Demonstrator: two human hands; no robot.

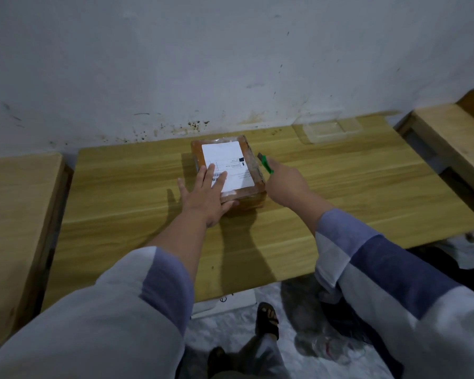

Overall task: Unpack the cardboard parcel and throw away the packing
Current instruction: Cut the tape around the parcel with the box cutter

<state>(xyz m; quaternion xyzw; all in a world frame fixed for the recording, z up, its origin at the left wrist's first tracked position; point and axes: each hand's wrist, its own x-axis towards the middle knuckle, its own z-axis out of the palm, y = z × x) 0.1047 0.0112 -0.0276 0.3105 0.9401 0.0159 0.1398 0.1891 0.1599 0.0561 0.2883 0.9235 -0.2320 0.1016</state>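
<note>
Left hand (pixel 205 195): fingers spread flat, pressing on the near left corner of the parcel's top, fingertips over the white label (pixel 226 165).
Parcel (pixel 253 184): brown, tape-wrapped, lying flat on the wooden counter (pixel 340 192) near the wall, between the two hands.
Right hand (pixel 286 184): curled round a green cutter (pixel 266 163), just beside the parcel's right edge, blade tip pointing away toward the wall.
Clear plastic tray (pixel 330 131): far right of the counter, well apart from the parcel.

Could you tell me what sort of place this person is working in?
Probably a plain room at home or a small workroom: a wooden table against a stained white wall, with a taped parcel on it.
</note>
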